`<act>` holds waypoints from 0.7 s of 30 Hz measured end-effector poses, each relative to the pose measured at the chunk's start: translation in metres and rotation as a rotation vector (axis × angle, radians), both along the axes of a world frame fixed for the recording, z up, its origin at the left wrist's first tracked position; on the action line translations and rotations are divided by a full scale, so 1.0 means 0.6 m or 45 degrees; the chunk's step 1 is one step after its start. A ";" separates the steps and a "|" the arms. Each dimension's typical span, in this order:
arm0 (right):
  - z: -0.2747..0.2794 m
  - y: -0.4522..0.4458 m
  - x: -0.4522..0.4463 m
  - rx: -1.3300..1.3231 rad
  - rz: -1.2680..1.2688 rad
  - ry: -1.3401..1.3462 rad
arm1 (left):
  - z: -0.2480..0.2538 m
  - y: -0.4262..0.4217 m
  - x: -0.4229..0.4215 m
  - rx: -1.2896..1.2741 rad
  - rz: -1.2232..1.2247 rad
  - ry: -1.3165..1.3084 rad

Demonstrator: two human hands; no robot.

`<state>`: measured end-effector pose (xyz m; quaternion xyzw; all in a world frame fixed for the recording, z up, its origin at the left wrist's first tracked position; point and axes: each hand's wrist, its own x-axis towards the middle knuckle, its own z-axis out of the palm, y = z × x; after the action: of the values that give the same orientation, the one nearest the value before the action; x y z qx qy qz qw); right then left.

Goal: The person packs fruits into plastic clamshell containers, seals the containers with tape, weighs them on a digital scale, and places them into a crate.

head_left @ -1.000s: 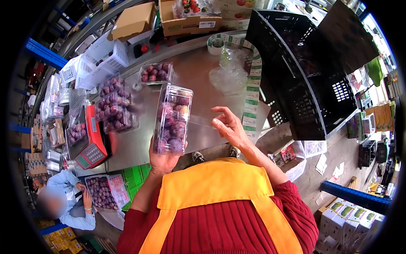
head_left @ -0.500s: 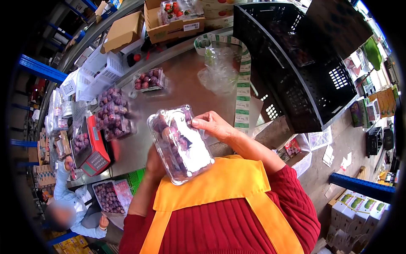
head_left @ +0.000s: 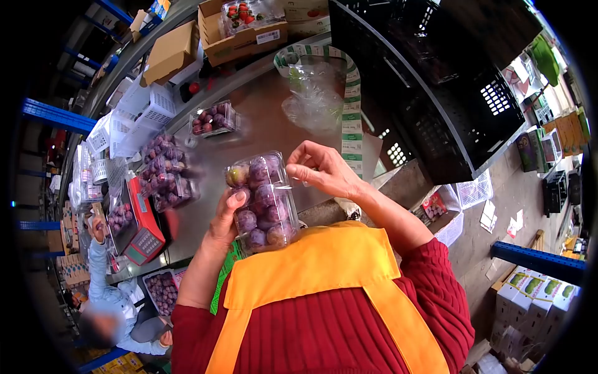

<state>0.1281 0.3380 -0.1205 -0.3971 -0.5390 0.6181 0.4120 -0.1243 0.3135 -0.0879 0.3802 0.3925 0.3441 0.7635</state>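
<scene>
A clear plastic clamshell [head_left: 270, 218] of purple plums is held up in front of the orange apron. My left hand [head_left: 225, 215] grips its left side, thumb over the edge and the other fingers hidden beneath. At the upper right corner is my right hand [head_left: 327, 171], fingers loosely bent and thumb apart from the index finger. Its tips are close to the clamshell's edge; I cannot tell whether they touch. Another clamshell of plums [head_left: 213, 118] lies on the metal table [head_left: 249, 140], and several more plum packs [head_left: 165, 171] are stacked at the left.
A red scale [head_left: 144, 230] stands left, near a person in a light blue sleeve [head_left: 98, 265]. A green-and-white label strip [head_left: 352, 118] curves past crumpled clear plastic [head_left: 314, 103]. Black crates [head_left: 430, 112] tower at right. A cardboard box [head_left: 249, 40] holds packed strawberries at the back.
The clamshell has tipped, so its plums show clearly where glare covered it. My left hand has come into view on its side. My right thumb has moved off its top to the edge.
</scene>
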 end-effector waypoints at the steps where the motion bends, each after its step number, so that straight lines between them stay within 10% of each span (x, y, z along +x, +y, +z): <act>1: -0.002 0.002 0.014 0.079 0.141 -0.003 | 0.003 0.002 0.004 0.028 -0.014 0.025; 21: 0.005 -0.018 0.014 0.126 0.233 0.126 | 0.064 -0.003 0.033 0.285 0.016 0.229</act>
<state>0.1365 0.3271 -0.1173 -0.2943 -0.5819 0.6447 0.3990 -0.1048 0.3117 -0.0492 0.4899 0.4207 0.3551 0.6760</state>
